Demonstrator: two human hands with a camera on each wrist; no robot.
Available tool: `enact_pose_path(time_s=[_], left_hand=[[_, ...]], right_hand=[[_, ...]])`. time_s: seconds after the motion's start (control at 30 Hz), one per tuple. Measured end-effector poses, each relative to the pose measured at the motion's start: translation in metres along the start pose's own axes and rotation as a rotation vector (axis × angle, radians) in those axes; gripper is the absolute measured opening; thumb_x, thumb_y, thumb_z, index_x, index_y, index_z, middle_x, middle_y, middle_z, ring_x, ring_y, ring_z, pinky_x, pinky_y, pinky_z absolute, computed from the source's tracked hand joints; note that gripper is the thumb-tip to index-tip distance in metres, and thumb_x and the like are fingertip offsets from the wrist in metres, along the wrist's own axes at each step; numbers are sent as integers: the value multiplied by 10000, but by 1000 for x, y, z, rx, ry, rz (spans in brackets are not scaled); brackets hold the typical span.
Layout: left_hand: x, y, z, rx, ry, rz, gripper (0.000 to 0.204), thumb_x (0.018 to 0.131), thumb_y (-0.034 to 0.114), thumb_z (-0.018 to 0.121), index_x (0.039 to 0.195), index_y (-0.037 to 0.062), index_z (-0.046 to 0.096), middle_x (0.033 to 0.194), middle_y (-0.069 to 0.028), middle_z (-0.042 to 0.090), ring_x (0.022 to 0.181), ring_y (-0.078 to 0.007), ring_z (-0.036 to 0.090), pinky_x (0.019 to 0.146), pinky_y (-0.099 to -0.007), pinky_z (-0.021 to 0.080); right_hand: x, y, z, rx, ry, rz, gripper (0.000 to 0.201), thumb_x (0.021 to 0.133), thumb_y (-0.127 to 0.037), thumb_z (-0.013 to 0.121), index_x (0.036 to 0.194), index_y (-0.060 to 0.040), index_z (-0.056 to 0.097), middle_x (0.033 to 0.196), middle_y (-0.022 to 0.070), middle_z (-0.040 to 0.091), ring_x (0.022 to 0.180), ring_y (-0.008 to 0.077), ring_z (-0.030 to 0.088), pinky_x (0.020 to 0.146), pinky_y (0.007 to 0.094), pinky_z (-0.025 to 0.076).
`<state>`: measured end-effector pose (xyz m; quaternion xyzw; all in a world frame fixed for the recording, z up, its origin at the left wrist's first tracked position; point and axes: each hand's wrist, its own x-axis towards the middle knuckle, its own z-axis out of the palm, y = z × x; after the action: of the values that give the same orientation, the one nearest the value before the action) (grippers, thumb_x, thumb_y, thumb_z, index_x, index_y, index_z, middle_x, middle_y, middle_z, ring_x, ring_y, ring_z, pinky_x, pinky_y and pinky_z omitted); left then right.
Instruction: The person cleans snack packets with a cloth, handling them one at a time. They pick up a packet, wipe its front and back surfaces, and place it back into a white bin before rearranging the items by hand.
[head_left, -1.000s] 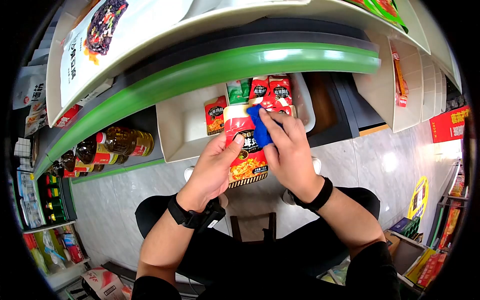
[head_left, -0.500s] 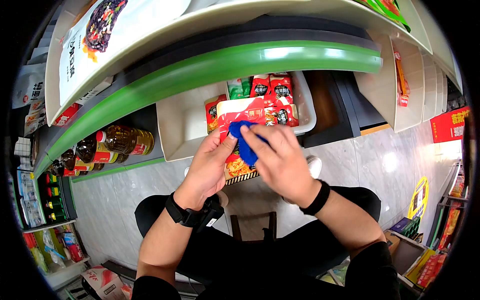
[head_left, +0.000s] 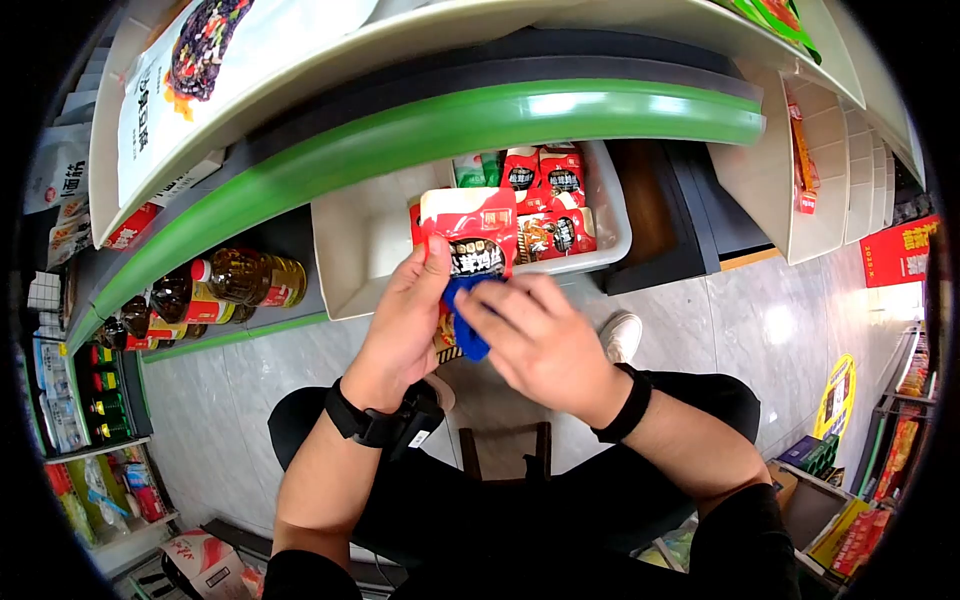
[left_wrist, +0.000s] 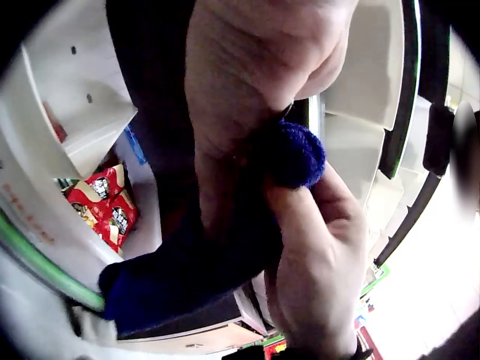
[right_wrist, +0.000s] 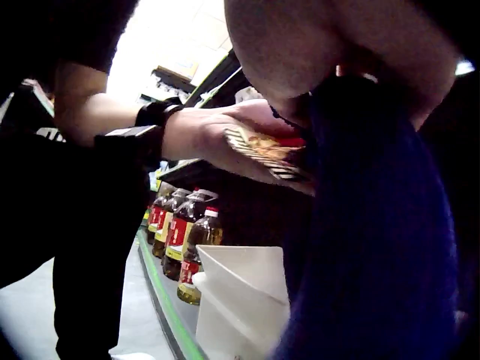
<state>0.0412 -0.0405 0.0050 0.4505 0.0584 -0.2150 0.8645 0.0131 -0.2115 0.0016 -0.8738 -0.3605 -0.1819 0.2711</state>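
My left hand grips a red food pouch by its left side, thumb across its printed front. The pouch has a cream top edge, a dark label and a picture of shredded food; its striped bottom edge shows in the right wrist view. A blue cloth lies bunched against the pouch's lower front, pinched under the fingers of my right hand. Part of the pouch is hidden behind cloth and fingers. From the left wrist, the cloth hangs long below the hands.
Behind the pouch stands a cream bin, and beside it a pale tray with several red pouches and a green one. Oil bottles line the lower shelf at left. A green shelf edge runs overhead in front of me.
The blue cloth and my right hand have moved down and left over the pouch, from its upper right to its lower part. My left hand and the pouch have shifted slightly left.
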Motion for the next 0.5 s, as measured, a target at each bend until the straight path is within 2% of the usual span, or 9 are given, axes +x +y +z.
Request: enact_pose_path(time_s=[0.07,0.13,0.17,0.27,0.3,0.4,0.43,0.5], left_hand=[[2,2,-2,26,32,-4,461,1042,439,443,1240,42,568,1135,-91,677,968,-162,681,844,-311,570],[1,2,5,28,79,6,493,1026,480,451,1233,52,580,1145,-97,679,973,-165,688,855,-310,570],[-1,3,6,8,76,-35,509,1028,480,442,1262,41,549,1143,-113,677,985,-183,694,859,-325,581],[-6,-5,2,21,-52,-144,530,1031,483,429,1295,31,512,1148,-122,670,1008,-197,693,868,-343,588],[-6,-11,9,52,-4,-128,548,1031,490,418,1314,25,489,1156,-117,664,1004,-203,694,862,-355,593],[-6,-14,12,0,5,-148,547,1036,489,423,1267,8,540,1137,-74,662,1002,-135,664,878,-302,558],[-5,-15,12,53,44,-98,586,1034,523,397,1271,7,543,1146,-68,655,1027,-120,640,899,-288,533],[-3,-17,6,51,59,-98,581,1030,526,396,1290,23,522,1170,-84,651,1035,-150,653,898,-318,548]], right_hand=[[-3,1,5,-35,25,-32,485,735,-121,636,1210,-24,646,1152,65,598,997,247,558,885,310,511],[4,10,-6,-42,1,26,489,752,-109,633,1234,-21,629,1147,76,597,1005,259,555,899,325,498],[5,19,-5,-102,47,26,514,749,-90,654,1258,-31,612,1142,86,597,1006,268,553,907,351,483],[17,33,-20,-146,148,156,570,699,-43,701,1259,-10,601,1129,110,596,1000,290,553,898,380,479],[17,33,-20,-140,139,159,566,701,-41,700,1257,-6,601,1130,113,597,1001,294,553,899,380,479],[14,31,-17,-96,100,154,559,703,-38,701,1252,3,603,1134,120,597,1003,299,554,900,383,483],[12,25,-12,-66,84,141,558,702,-42,704,1249,1,605,1136,120,597,1003,299,556,899,384,484],[8,17,-3,-20,57,114,557,702,-66,715,1244,2,607,1153,126,597,1000,298,558,905,382,490]])
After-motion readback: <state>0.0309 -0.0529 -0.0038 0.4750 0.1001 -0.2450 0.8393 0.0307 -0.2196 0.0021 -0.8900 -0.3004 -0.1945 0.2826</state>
